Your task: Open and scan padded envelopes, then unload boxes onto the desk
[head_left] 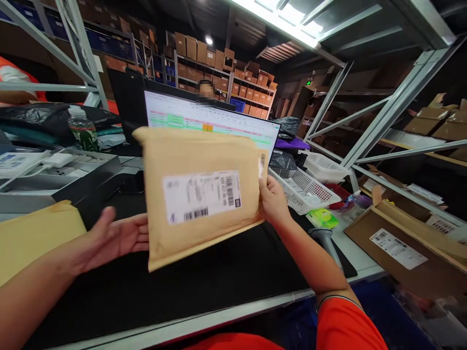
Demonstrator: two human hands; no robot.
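Note:
A tan padded envelope (204,155) is held up over the black desk mat, its face toward me and slightly tilted. A white printed shipping label (202,194) with barcodes is on its front, and a smaller barcode sticker sits at the right edge. My right hand (273,199) grips the envelope by that right edge, fingers partly hidden behind it. At the left edge, my left hand (113,236) is open, thumb raised and fingers stretched out; the fingertips reach the envelope's edge, and I cannot tell whether they touch it.
Behind the envelope stands a monitor (219,116) showing a spreadsheet. Another yellow envelope (40,233) lies at left, near a grey box (65,187) and a bottle (83,129). White baskets (302,187), a scanner (326,245) and a cardboard box (412,248) are at right. A person is beyond the monitor.

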